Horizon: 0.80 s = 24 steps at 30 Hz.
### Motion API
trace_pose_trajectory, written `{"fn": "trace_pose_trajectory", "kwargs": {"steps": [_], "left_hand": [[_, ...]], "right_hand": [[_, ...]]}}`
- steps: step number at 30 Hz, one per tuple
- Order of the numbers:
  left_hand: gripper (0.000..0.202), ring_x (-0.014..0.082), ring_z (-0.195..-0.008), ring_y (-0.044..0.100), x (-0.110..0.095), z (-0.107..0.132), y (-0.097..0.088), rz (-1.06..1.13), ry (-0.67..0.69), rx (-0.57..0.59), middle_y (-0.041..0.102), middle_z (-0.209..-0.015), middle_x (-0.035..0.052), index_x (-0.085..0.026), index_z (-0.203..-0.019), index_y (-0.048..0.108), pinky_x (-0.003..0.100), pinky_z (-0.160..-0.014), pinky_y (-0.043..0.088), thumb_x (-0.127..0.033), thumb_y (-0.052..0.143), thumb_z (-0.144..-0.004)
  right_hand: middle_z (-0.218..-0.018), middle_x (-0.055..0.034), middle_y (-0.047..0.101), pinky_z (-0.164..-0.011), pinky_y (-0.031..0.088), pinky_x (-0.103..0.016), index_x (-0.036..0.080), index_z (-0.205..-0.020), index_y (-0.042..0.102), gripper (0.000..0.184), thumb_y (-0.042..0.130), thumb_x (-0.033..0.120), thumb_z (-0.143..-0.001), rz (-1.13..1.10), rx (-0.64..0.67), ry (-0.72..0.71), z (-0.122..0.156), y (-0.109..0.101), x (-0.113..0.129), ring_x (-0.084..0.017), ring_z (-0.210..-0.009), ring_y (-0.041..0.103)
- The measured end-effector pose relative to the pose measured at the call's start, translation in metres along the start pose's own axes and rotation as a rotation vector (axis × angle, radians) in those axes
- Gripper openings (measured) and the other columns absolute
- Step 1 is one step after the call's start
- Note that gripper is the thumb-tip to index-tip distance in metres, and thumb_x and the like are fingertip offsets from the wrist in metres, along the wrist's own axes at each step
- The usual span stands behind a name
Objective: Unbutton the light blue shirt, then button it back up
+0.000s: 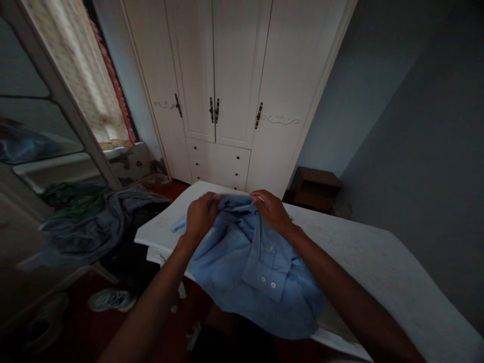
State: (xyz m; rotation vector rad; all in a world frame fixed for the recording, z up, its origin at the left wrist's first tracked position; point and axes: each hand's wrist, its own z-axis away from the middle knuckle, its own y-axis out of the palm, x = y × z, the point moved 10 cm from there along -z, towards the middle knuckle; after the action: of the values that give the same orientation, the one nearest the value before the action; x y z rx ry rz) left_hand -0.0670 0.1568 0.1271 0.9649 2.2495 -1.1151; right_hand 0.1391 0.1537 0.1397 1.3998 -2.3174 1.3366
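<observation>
A blue button-up shirt [227,257] lies over the near edge of a white table [359,247], its lower hem hanging down in front. At the collar's left end, my left hand [201,214] is closed on the fabric. My right hand [273,210] pinches the right end of the collar between thumb and fingers. The collar is stretched between both hands. A cuff with white buttons lies on top of the shirt, below my right hand. One bit of blue cloth sticks out on the table left of my left hand.
A white wardrobe [230,65] with dark handles stands behind the table. To the left, grey and green clothes [91,217] are heaped beside a mirrored frame. A sneaker [112,300] sits on the red floor. A small brown cabinet [316,187] is at the back right.
</observation>
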Motion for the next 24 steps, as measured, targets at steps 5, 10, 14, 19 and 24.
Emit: {"fn": "trace_pose_trajectory", "kwargs": {"steps": [5,10,14,19,24], "left_hand": [[0.032,0.0146,-0.055,0.049,-0.023,-0.035,-0.025,0.534,-0.151,-0.027,0.052,-0.057,-0.0017,-0.019,-0.068,0.057,0.025,-0.056,0.042,-0.048,0.055,-0.081],[0.025,0.0141,-0.052,0.051,-0.025,-0.056,0.004,0.888,-0.376,0.190,0.055,-0.058,-0.0006,-0.018,-0.069,0.058,0.026,-0.053,0.043,-0.040,0.068,-0.069],[0.020,0.0137,-0.061,0.054,-0.013,-0.074,-0.009,0.639,-0.294,-0.025,0.059,-0.069,0.0003,-0.016,-0.078,0.061,0.026,-0.061,0.045,-0.034,0.066,-0.072],[0.031,0.0213,-0.098,0.057,-0.052,-0.076,-0.025,0.144,0.151,-0.210,0.064,-0.105,0.0099,-0.016,-0.105,0.061,0.037,-0.093,0.043,-0.039,0.047,-0.091],[0.044,0.0272,-0.115,0.055,-0.066,-0.051,0.059,0.008,0.384,0.405,0.065,-0.117,0.0102,-0.020,-0.115,0.064,0.040,-0.104,0.036,-0.050,0.057,-0.083]], "right_hand": [[-0.147,-0.0123,0.044,-0.113,0.028,-0.047,0.025,-0.142,0.039,0.080,0.070,0.055,-0.075,-0.092,0.088,-0.084,-0.008,-0.009,0.020,-0.027,-0.136,0.039],[-0.114,-0.0077,0.068,-0.097,0.045,-0.043,0.020,-0.118,0.062,0.047,0.065,0.045,-0.078,-0.181,0.114,0.144,-0.014,-0.003,-0.022,-0.027,-0.108,0.061],[-0.074,-0.0002,0.069,-0.067,0.052,-0.032,0.020,-0.087,0.068,0.030,0.069,0.045,-0.071,-0.657,0.041,0.424,-0.017,-0.006,-0.055,-0.021,-0.070,0.065],[-0.074,-0.0028,0.072,-0.069,0.053,-0.031,0.018,-0.082,0.069,0.028,0.078,0.032,-0.059,-1.032,0.135,0.629,-0.026,0.011,-0.076,-0.020,-0.067,0.066],[-0.067,-0.0011,0.069,-0.060,0.050,-0.027,0.016,-0.078,0.068,0.027,0.078,0.032,-0.058,-0.912,0.112,0.762,-0.022,0.025,-0.120,-0.016,-0.059,0.062]]}}
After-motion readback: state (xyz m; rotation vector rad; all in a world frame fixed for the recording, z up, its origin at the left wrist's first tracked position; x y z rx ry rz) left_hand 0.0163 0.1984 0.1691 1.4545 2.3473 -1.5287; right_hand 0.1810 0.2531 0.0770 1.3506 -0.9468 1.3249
